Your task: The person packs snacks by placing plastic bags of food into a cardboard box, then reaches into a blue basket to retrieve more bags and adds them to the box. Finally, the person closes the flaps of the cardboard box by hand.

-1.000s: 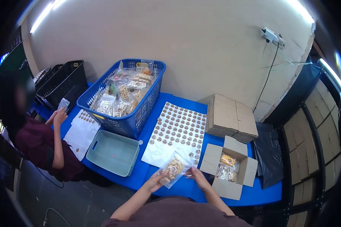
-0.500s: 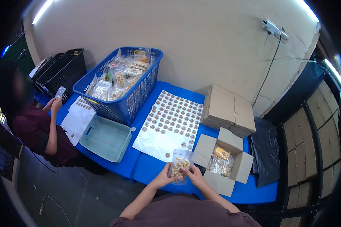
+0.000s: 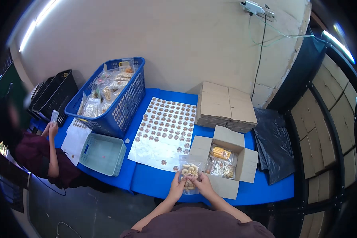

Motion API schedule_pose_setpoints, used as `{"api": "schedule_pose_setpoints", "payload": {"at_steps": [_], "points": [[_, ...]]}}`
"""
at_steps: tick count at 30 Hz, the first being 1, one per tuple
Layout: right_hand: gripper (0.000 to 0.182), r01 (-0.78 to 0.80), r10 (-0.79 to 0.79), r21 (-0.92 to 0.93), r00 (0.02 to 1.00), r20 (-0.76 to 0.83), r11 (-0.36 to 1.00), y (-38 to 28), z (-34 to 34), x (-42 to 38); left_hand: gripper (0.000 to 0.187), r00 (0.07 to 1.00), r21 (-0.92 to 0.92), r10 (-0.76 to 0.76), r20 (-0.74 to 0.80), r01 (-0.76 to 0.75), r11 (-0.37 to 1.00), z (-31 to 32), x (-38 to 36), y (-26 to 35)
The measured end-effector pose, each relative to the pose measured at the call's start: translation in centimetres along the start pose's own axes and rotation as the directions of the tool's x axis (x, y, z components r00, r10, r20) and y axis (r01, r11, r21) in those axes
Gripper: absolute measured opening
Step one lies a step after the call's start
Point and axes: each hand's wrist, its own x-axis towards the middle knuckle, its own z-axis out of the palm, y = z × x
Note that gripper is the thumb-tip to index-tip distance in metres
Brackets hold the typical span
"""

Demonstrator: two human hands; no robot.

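Observation:
A clear plastic bag of cashew nuts (image 3: 190, 168) is held upright between my two hands at the table's front edge. My left hand (image 3: 177, 185) grips its left side, and my right hand (image 3: 203, 183) grips the right side. Both thumbs press on the bag's front, close together. Just right of the bag stands an open cardboard box (image 3: 242, 162) with its flaps folded out. Inside lie a packet of orange-yellow sticks (image 3: 220, 152) and bags of pale pieces (image 3: 218, 167). Behind my hands lies a white sheet of round stickers (image 3: 162, 123).
A blue basket (image 3: 125, 109) full of packets stands behind an empty pale green tray (image 3: 103, 154). Flattened cartons (image 3: 226, 104) are stacked at the back, beside black plastic sheets (image 3: 271, 144). At left, a person (image 3: 39, 154) holds a small packet (image 3: 54, 116).
My view has turned to the right, so the table's things appear further left. Both hands still hold the bag of cashew nuts, and my thumbs have come closer together on its front.

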Motion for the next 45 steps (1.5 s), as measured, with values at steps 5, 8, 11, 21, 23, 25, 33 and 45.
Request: {"api": "schedule_pose_setpoints", "payload": {"at_steps": [5,8,11,21,23,25,33,45], "points": [[0.033,-0.091,0.091,0.049,0.996,-0.006,0.995,1.1,-1.2,0.3,0.037,0.996,0.061,-0.085,-0.006,0.085,0.994,0.4,0.4,0.4],[0.033,-0.089,0.089,0.148,0.996,0.007,0.985,1.8,-1.4,0.9,0.037,0.996,0.017,-0.091,-0.018,0.092,0.996,-0.6,1.8,-0.4],[0.033,-0.145,0.155,0.223,0.987,-0.03,0.964,0.6,-0.6,0.5,0.038,0.991,0.111,-0.111,0.07,0.103,0.988,-1.0,2.0,0.9],[0.035,-0.097,0.129,0.267,0.986,-0.104,0.959,1.3,-1.4,0.3,0.038,0.979,0.096,-0.129,0.16,0.114,0.989,-0.9,3.0,1.5],[0.035,-0.083,0.118,0.284,0.987,-0.107,0.955,0.7,-1.1,0.3,0.038,0.966,0.311,0.039,0.257,-0.121,0.943,0.2,1.9,4.2],[0.035,-0.062,0.101,0.331,0.99,-0.1,0.941,0.5,-1.0,0.3,0.04,0.974,0.269,-0.039,0.224,-0.023,0.963,0.0,2.3,4.4],[0.032,0.033,-0.028,0.023,0.985,-0.172,0.999,-3.8,0.0,-0.7,0.039,0.96,0.403,0.012,0.281,-0.129,0.906,0.6,2.6,5.2],[0.029,0.048,-0.045,-0.411,0.999,0.017,0.91,-7.9,-0.2,0.3,0.034,0.963,0.015,0.126,0.24,-0.133,0.991,0.5,2.7,5.1]]}}
